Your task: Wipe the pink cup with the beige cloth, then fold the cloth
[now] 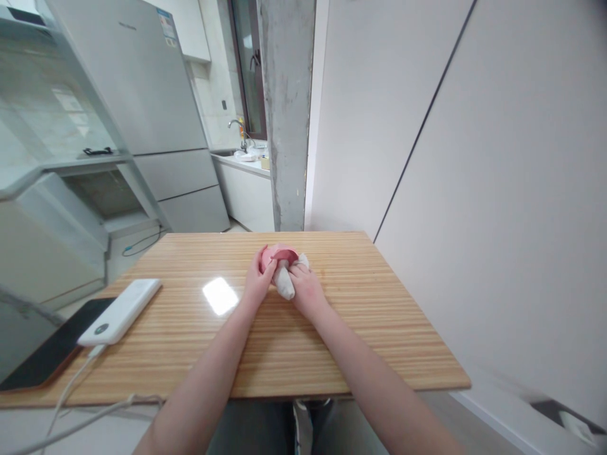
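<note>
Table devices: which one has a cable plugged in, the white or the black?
The white power bank, lying partly on the black device at the table's left edge; its cable runs off the near end.

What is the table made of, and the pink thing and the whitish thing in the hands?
The table looks like glossy striped wood or laminate: lamp glare shines on it. The pink thing, under the left hand, looks smooth, maybe plastic or rubber. The whitish thing in the right hand wrinkles like cloth.
</note>
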Motion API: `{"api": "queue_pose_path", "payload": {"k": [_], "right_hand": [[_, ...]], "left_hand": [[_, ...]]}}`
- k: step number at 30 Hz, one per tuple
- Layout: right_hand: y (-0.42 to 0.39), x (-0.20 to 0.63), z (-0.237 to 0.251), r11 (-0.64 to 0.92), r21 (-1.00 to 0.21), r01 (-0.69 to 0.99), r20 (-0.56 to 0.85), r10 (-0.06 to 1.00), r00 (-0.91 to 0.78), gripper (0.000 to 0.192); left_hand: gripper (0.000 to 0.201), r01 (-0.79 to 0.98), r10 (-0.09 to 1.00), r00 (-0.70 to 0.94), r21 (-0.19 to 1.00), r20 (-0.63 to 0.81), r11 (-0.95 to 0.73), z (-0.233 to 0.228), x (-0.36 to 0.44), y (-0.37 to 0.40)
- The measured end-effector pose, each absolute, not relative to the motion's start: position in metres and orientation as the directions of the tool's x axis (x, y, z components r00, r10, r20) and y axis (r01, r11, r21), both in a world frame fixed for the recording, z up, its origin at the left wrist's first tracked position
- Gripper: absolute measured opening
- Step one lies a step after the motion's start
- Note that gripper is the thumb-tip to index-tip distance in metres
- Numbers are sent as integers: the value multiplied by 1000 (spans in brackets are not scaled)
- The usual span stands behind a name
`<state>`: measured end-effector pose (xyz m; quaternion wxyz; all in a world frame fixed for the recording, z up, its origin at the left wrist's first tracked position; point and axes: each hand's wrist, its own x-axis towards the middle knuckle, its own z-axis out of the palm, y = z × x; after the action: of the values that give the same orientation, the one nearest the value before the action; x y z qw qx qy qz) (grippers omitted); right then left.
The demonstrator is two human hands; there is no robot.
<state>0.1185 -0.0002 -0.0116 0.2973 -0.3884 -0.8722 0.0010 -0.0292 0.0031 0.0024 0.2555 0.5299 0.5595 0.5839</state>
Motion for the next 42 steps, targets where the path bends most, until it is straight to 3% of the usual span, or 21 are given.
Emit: {"api": "queue_pose_path", "payload": {"k": [5,9,13,16,19,22,27,33,39,42], "right_hand": [[1,114,-20,715,-314,625,556,672,-489,18],[6,116,-21,739,-334,585,559,655,-508,21],[8,119,-14,748,-250,615,495,645,-583,17],[8,121,-14,728,-220,649,471,662,-583,15],[10,122,-20,720,-284,634,514,672,-533,17],[14,120,-27,743,-343,574,566,651,-505,19],[18,118,-25,810,-331,483,577,579,-576,24],[8,124,-13,810,-326,487,537,583,-610,23],[3,118,-14,806,-297,512,556,582,-594,37],[5,117,-15,833,-295,469,565,547,-618,32]], "left_hand": [[68,91,915,-334,974,226,-207,-9,-10,-1],[61,144,907,-364,974,214,-172,-7,-5,-3],[45,236,904,-347,956,248,-172,1,-24,3],[52,237,930,-296,960,219,-151,1,-29,6],[68,133,940,-285,979,186,-154,-5,-18,4],[64,85,937,-303,984,173,-154,-9,-7,0],[39,253,913,-349,960,210,-124,5,-21,-1],[58,346,932,-290,932,216,-108,11,-40,1],[64,412,919,-282,900,275,-143,7,-38,-1],[63,438,914,-265,883,306,-169,9,-39,-3]]}}
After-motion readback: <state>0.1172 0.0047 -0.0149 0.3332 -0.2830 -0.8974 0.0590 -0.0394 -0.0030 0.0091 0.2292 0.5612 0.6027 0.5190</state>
